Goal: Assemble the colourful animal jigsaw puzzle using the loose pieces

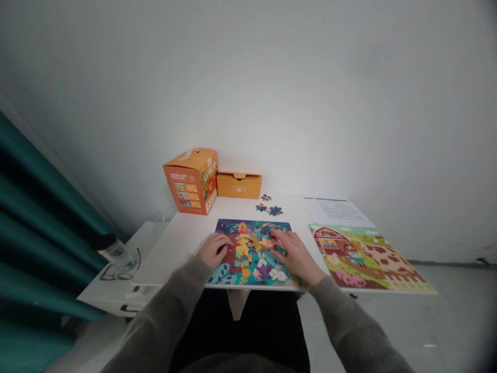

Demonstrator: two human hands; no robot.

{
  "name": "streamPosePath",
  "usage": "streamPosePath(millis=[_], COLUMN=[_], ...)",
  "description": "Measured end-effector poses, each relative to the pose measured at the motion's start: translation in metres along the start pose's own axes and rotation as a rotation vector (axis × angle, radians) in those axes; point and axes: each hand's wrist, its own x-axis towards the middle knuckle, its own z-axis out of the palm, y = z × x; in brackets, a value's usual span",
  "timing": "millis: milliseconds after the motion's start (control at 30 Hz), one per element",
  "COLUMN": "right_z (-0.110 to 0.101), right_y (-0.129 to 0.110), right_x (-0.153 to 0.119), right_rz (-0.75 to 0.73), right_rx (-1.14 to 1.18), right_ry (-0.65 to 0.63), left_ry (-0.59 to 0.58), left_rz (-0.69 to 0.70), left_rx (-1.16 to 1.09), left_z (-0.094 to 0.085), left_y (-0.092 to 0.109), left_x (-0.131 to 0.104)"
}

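Note:
A colourful jigsaw picture (pixel 246 246) with rabbits, a fox and plants lies flat near the table's front edge. At its left edge rests my left hand (pixel 213 250), thumb apart from the bent fingers, with nothing seen in it. My right hand (pixel 295 255) lies over the right part of the picture. Its fingers are spread and touch or hover just above the surface; nothing shows in its grip. Part of the picture's right side is hidden under that hand. Beyond the picture are several loose puzzle pieces (pixel 275 211) in small clusters.
A farm picture (pixel 373 257) and a printed sheet (pixel 330 211) lie at the right. An orange puzzle box (pixel 188 189) and a smaller orange carton (pixel 238 186) stand at the back. Glasses (pixel 116 276) and a jar (pixel 118 254) sit on a lower white cabinet at left.

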Motion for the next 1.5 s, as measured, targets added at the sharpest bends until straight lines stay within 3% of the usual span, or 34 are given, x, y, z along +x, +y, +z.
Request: streamPosePath(millis=[567,733,833,933,1067,1267,1500], right_z=[0.023,0.021,0.021,0.021,0.022,0.025,0.034], right_y=[-0.031,-0.036,-0.042,-0.050,-0.057,-0.061,-0.069], right_x=[0.004,0.003,0.005,0.010,0.018,0.023,0.022], right_rz=[0.061,0.004,-0.064,-0.133,-0.186,-0.085,-0.076], right_rx=[-0.040,0.035,0.092,0.108,0.124,0.204,0.243], right_ry=[0.052,0.046,0.013,-0.038,-0.041,0.076,0.049], left_ry=[0.011,0.115,0.106,-0.039,-0.209,-0.087,-0.065], left_rz=[0.007,-0.087,-0.218,-0.303,-0.509,-0.635,-0.671], left_rx=[-0.004,0.024,-0.195,-0.543,-0.715,-0.882,-1.005], left_z=[0.002,-0.008,-0.012,-0.011,-0.005,0.000,0.008], left_y=[-0.005,0.003,0.018,0.037,0.053,0.048,0.050], left_x=[-0.001,0.005,0.013,0.021,0.026,0.023,0.013])
